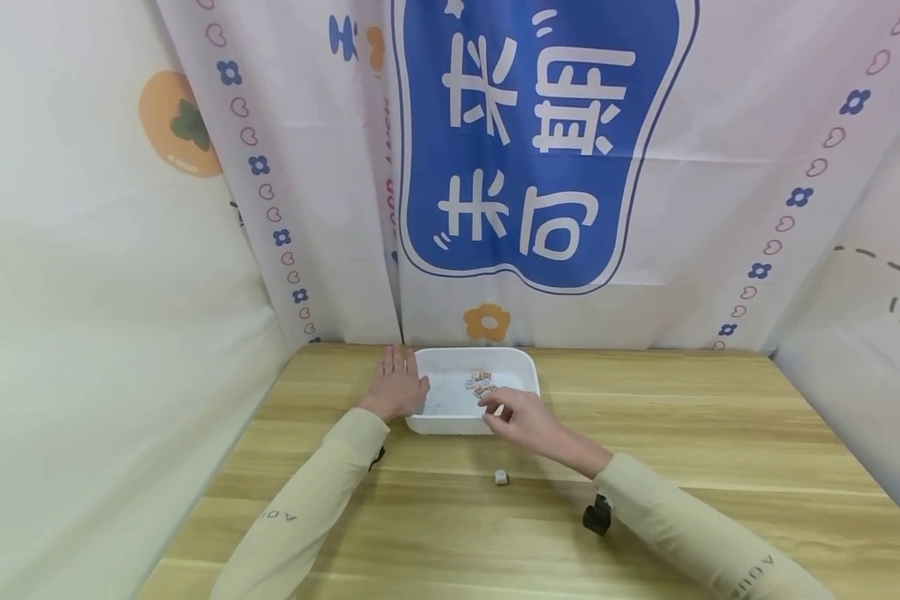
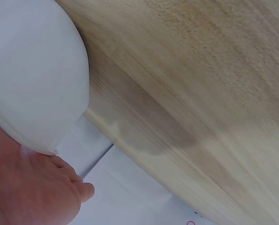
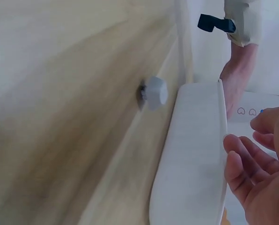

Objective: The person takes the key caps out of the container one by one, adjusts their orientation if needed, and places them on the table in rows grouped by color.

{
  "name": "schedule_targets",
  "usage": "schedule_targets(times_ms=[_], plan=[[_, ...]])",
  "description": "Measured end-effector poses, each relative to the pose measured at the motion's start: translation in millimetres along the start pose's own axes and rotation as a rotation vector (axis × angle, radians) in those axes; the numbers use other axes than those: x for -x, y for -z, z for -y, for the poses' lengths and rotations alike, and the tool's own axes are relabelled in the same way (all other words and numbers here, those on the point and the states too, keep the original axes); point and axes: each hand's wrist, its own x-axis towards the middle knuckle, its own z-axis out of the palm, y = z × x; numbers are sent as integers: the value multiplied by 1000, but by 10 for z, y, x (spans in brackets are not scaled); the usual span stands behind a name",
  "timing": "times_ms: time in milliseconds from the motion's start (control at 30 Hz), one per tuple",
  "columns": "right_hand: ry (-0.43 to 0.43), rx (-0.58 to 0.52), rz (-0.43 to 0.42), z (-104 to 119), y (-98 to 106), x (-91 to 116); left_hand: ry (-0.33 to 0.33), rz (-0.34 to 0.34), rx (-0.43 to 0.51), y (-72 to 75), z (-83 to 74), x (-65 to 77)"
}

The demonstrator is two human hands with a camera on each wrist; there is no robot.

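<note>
A white plastic tray (image 1: 450, 425) stands near the table's back edge, with several small white and orange-brown pieces (image 1: 482, 383) inside. My left hand (image 1: 396, 387) rests on the tray's left rim, fingers straight; the left wrist view shows the hand (image 2: 36, 187) against the tray's wall (image 2: 41, 70). Over the front right rim is my right hand (image 1: 521, 421), its fingers loosely bent. Between thumb and fingers of this hand (image 3: 266, 173) there is a gap with nothing in it. One small white keycap-like piece (image 1: 501, 477) lies on the table in front of the tray.
The wood-grain table (image 1: 682, 433) extends to both sides of the tray. A printed curtain (image 1: 330, 250) hangs right behind its back edge, and white cloth (image 1: 105, 333) hangs along the left side. A black wrist device (image 1: 597, 515) sits under the right sleeve.
</note>
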Motion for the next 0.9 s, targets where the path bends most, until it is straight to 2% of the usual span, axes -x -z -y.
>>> schedule_targets(times_ms=[400,900], plan=[[-52,-21,-67,-117,6,-259,-3,-4,-7,-2,-3,4],[-91,-3,-16,-369,-61,-438,-5,-5,9,11,-8,28]])
